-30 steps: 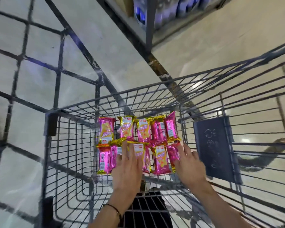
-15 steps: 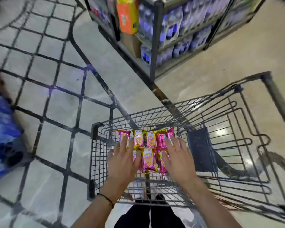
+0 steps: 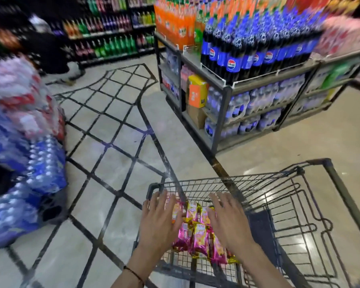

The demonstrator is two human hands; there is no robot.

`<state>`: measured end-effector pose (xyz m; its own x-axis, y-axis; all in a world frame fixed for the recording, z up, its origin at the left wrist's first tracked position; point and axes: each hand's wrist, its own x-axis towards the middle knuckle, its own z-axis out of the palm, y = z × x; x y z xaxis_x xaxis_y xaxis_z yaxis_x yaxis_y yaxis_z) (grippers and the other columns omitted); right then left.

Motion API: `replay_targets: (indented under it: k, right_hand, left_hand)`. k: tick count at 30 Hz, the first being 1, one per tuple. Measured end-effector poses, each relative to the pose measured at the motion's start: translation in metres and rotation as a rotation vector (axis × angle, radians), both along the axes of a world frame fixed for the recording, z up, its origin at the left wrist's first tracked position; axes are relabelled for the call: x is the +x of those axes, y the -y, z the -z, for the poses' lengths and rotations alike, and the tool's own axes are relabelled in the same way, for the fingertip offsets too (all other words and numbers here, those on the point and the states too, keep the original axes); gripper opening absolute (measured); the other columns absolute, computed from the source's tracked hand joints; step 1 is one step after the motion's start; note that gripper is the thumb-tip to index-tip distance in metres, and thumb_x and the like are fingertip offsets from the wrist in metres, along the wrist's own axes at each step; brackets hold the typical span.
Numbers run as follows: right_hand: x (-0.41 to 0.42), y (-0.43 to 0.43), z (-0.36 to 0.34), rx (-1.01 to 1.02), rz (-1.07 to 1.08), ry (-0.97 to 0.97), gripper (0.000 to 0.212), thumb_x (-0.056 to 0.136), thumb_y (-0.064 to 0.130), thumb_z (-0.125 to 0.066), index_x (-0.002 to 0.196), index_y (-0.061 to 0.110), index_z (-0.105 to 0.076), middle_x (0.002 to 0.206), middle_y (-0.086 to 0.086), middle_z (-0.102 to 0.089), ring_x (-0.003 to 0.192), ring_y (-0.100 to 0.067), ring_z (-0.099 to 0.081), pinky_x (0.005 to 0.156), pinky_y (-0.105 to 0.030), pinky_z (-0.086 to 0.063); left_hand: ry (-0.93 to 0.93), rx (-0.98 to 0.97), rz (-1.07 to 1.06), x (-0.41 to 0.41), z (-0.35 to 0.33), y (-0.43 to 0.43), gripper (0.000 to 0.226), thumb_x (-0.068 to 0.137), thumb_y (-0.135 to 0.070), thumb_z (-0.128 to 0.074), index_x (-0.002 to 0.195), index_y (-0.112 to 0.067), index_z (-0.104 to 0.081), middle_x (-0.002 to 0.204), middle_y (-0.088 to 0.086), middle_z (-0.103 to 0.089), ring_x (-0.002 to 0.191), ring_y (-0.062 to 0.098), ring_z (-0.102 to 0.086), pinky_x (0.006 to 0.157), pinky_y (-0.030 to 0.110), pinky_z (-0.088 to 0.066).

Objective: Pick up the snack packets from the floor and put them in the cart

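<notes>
Beside a shelf [image 3: 227,88] of blue bottles, pink and yellow snack packets [image 3: 197,233] lie in the cart [image 3: 233,179] under the flat, empty left hand [image 3: 159,223] and right hand [image 3: 230,223].

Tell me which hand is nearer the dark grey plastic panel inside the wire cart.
Right. The right hand is just left of the dark grey plastic panel; the left hand is farther left, beyond the pink and yellow snack packets, near the left wall of the wire cart.
</notes>
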<state>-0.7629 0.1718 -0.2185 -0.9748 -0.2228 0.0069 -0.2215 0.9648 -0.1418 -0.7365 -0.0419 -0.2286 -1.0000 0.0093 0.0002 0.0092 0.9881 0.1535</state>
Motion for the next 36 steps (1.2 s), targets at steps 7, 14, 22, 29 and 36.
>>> replay_targets:
  k: [7,14,22,29,36]
  right_hand:
    - [0.01,-0.002,-0.027,-0.032,-0.251,-0.022,0.051,0.101,0.044,-0.031,0.137,0.017,-0.056,0.137,-0.009,-0.059,0.129,-0.031,-0.053,0.104,-0.047,-0.048]
    - [0.049,0.009,-0.053,-0.039,-0.548,0.056,0.053,0.106,0.043,-0.019,0.154,0.024,-0.03,0.16,-0.005,-0.032,0.149,-0.026,-0.025,0.122,-0.044,-0.023]
    - [0.13,0.075,-0.062,-0.066,-0.844,0.055,0.051,0.1,0.041,-0.03,0.134,0.016,-0.058,0.13,-0.01,-0.062,0.124,-0.034,-0.054,0.1,-0.049,-0.049]
    - [0.259,0.16,-0.063,-0.079,-1.1,0.072,0.063,0.099,0.052,-0.014,0.144,0.025,-0.049,0.144,-0.002,-0.053,0.136,-0.027,-0.046,0.106,-0.044,-0.045]
    - [0.436,0.24,-0.066,-0.062,-1.365,0.187,0.055,0.105,0.051,-0.02,0.157,0.033,-0.021,0.163,0.007,-0.024,0.151,-0.019,-0.016,0.121,-0.036,-0.023]
  left_hand:
    - [-0.106,-0.053,-0.274,0.063,-0.025,-0.008,0.059,0.098,-0.056,-0.036,0.141,-0.02,-0.054,0.149,0.006,-0.052,0.134,0.032,-0.049,0.11,0.061,-0.034]
    - [-0.139,-0.1,-0.552,0.158,-0.038,-0.03,0.055,0.099,-0.055,-0.038,0.14,-0.021,-0.053,0.149,0.006,-0.052,0.134,0.03,-0.048,0.108,0.056,-0.036]
    - [-0.264,-0.124,-0.899,0.288,-0.048,-0.014,0.051,0.097,-0.051,-0.043,0.133,-0.02,-0.062,0.143,0.008,-0.057,0.13,0.034,-0.054,0.106,0.057,-0.04]
    - [-0.264,-0.146,-1.19,0.438,-0.05,0.002,0.052,0.095,-0.052,-0.041,0.131,-0.022,-0.063,0.139,0.006,-0.061,0.126,0.033,-0.057,0.101,0.057,-0.046]
    - [-0.279,-0.146,-1.523,0.62,-0.05,0.023,0.052,0.097,-0.055,-0.036,0.127,-0.026,-0.067,0.138,0.002,-0.062,0.126,0.029,-0.059,0.099,0.056,-0.048]
